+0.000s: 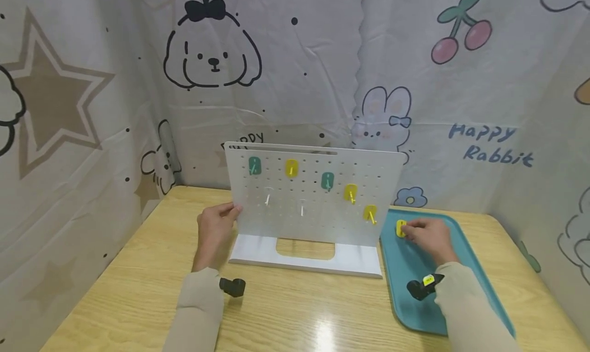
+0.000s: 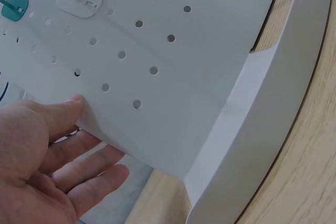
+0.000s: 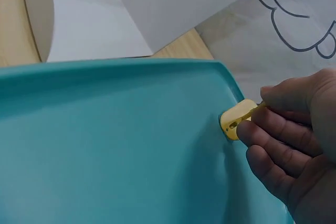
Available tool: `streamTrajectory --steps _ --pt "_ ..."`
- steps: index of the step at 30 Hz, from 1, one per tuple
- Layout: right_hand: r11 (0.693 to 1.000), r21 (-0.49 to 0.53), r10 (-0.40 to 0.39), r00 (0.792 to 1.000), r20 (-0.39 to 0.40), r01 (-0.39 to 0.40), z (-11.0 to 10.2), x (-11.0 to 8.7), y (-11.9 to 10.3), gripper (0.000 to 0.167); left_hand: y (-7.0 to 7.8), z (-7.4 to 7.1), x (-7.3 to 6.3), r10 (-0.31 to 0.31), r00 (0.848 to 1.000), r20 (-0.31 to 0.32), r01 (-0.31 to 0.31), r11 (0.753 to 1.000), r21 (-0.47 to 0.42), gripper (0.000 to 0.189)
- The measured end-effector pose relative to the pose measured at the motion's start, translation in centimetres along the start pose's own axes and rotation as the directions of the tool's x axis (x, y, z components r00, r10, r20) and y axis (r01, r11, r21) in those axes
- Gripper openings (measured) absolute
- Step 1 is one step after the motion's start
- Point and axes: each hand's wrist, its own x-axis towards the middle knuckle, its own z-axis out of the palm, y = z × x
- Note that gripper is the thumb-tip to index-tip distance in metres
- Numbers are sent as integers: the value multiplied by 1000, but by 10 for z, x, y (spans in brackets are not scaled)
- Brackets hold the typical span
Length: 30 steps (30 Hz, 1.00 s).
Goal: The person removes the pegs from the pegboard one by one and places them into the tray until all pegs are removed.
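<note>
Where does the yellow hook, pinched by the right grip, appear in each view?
Head: yellow hook right of centre, below middle height, in the right grip.
Left wrist: not in it.
Right wrist: its yellow plate is right of centre, near the tray.
Shared landmark: white pegboard, visible in all three.

Blue "Happy Rabbit" lettering (image 1: 490,145) on patterned cloth (image 1: 318,80), partly hidden black word (image 1: 252,138) ending "PPY" also there
</note>
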Motion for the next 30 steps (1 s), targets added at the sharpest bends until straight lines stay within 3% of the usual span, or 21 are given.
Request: streamTrajectory --steps 13,25,30 --pt "997 58 -51 999 -16 52 -10 -10 -3 38 -4 -2 2 1 1000 25 -1 999 33 40" --pt "971 198 -125 990 -59 134 -21 -40 -25 49 -3 -2 4 75 997 24 -76 996 52 35" --pt "959 201 -187 979 -84 201 -19 -53 -40 47 -2 -2 2 43 999 31 -44 998 40 37"
